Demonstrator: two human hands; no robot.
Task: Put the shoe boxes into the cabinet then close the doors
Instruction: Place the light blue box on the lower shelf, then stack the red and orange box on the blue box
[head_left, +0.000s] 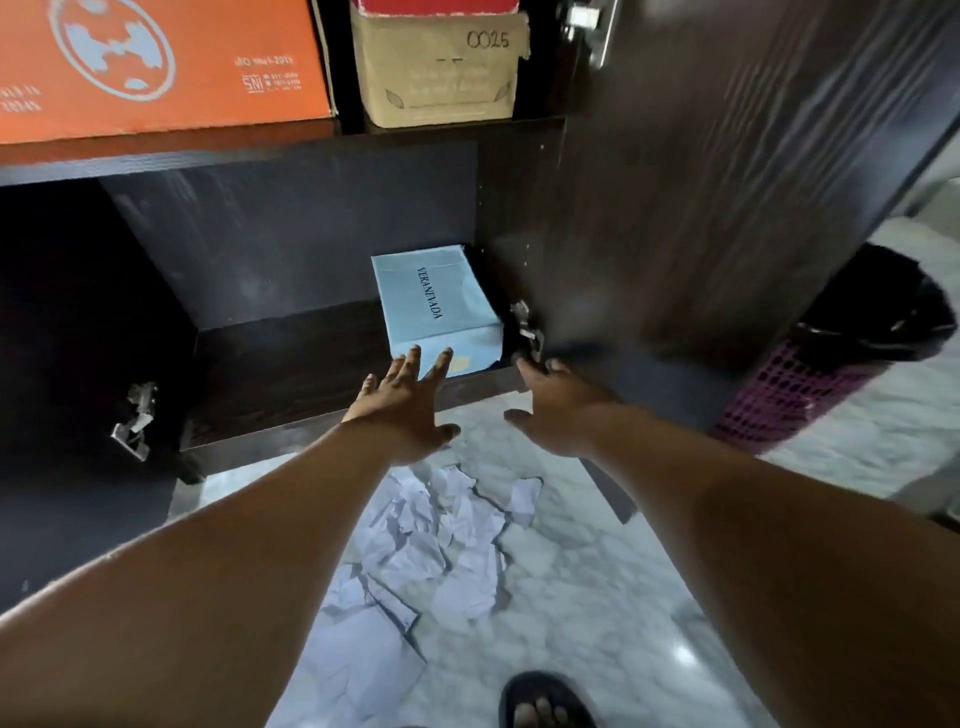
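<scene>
I see the light blue shoe box (439, 306) lying in the lower cabinet compartment, against its right wall. My left hand (402, 410) reaches toward its front edge, fingers spread and straight, holding nothing. My right hand (558, 410) rests against the bottom of the open right door (727, 182), fingers relaxed. Crumpled paper (441, 525) litters the marble floor (597, 597).

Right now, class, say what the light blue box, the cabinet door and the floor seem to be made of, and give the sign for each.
Light blue box: probably cardboard, matt, with printed lettering and folded edges.
Cabinet door: seemingly wood or a wood-look laminate, dark brown with streaked grain and a slight sheen.
Floor: looks like polished marble or marble-patterned tile, white with grey veining and a bright reflection.
</scene>
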